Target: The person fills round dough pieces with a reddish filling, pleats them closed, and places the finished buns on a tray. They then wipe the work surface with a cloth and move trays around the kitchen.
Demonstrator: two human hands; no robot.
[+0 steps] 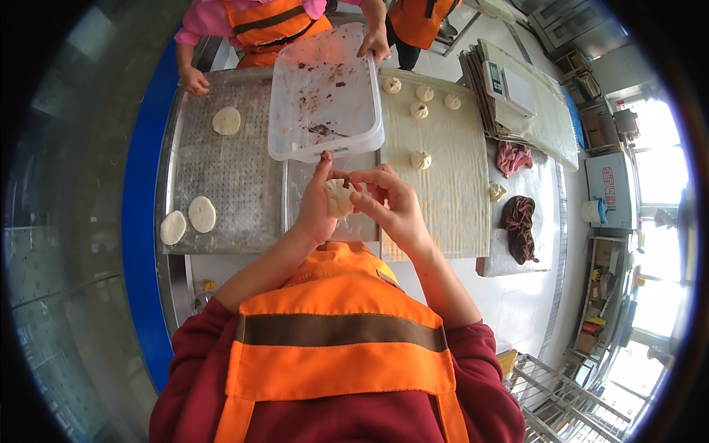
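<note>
Between my hands, above the front of the table, is a pleated dough bun [339, 198] with a bit of dark filling showing at its top. My left hand [317, 201] cups the bun from the left side. The fingers of my right hand [389, 201] pinch at its gathered top. Just beyond my hands stands a translucent plastic tub [325, 103], smeared inside with dark filling. Flat dough rounds [201, 214] lie on the perforated tray to my left. Several pleated buns [420, 160] sit on the cloth-covered tray to my right.
Across the table a co-worker's hand [375, 43] grips the tub's far rim; their other hand [194, 80] rests by the perforated tray [247, 159]. A digital scale [509, 88] stands on stacked trays at right, near a dark brown cloth [520, 229] and a pink cloth [512, 157].
</note>
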